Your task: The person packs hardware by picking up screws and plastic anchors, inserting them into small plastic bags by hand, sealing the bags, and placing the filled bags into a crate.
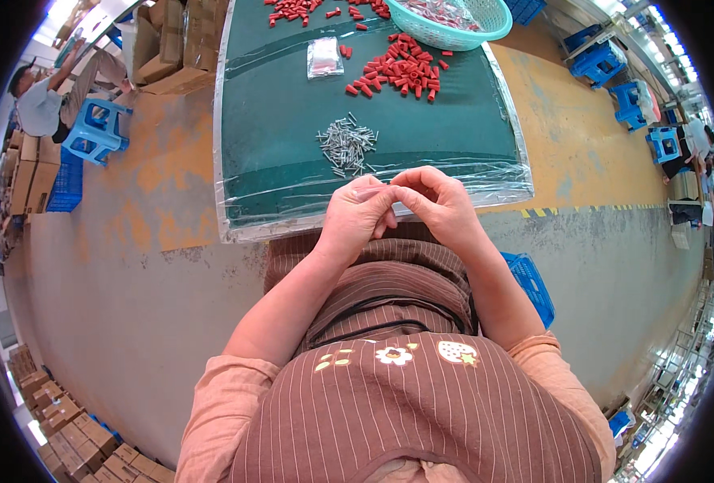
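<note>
At the near edge of the table, my left hand (pixel 352 216) and my right hand (pixel 439 207) meet, thumbs and fingers pinched together. Between them is a small clear plastic bag (pixel 369 192), mostly covered by my fingers; what is in it cannot be made out. Just beyond my left hand lies a pile of small grey metal pins or screws (pixel 347 145). Farther back is a heap of short red plastic tubes (pixel 405 71). Beside that heap, a flat clear bag (pixel 325 58) rests on the green tabletop (pixel 276 121).
A mint-green basket (pixel 453 36) of clear packets stands at the far right of the table. More red tubes (pixel 293 10) lie at the back. A blue crate (pixel 528 288) sits low by my right arm. Cardboard boxes (pixel 176 48), blue stools (pixel 98 129) and a seated person (pixel 39 101) are off left.
</note>
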Motion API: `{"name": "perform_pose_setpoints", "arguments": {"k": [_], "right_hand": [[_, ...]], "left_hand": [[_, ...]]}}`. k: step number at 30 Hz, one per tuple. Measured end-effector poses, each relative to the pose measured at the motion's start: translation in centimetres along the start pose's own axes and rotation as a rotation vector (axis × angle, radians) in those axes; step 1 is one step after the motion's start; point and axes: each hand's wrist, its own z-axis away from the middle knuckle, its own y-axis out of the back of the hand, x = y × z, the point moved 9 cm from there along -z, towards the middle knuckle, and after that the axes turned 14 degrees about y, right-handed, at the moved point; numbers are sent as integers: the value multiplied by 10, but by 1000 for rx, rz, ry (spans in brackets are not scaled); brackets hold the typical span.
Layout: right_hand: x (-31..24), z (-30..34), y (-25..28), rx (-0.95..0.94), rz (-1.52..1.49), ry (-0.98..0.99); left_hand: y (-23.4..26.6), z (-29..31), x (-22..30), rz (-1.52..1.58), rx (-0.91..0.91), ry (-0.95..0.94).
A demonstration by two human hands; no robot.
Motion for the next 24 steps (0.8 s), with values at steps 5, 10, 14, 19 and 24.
{"name": "perform_pose_setpoints", "arguments": {"k": [5, 10, 14, 19, 24], "right_hand": [[6, 1, -7, -27, -209, -93], [15, 0, -16, -15, -349, -136], [31, 1, -22, 22, -481, -192], [49, 1, -27, 37, -592, -259], [42, -4, -25, 10, -536, -182]], "left_hand": [[2, -5, -1, 0, 20, -24], [-2, -10, -6, 117, -46, 23], [-4, -8, -15, 187, -86, 154], [1, -11, -24, 159, -76, 165], [6, -13, -25, 98, -75, 181]]}}
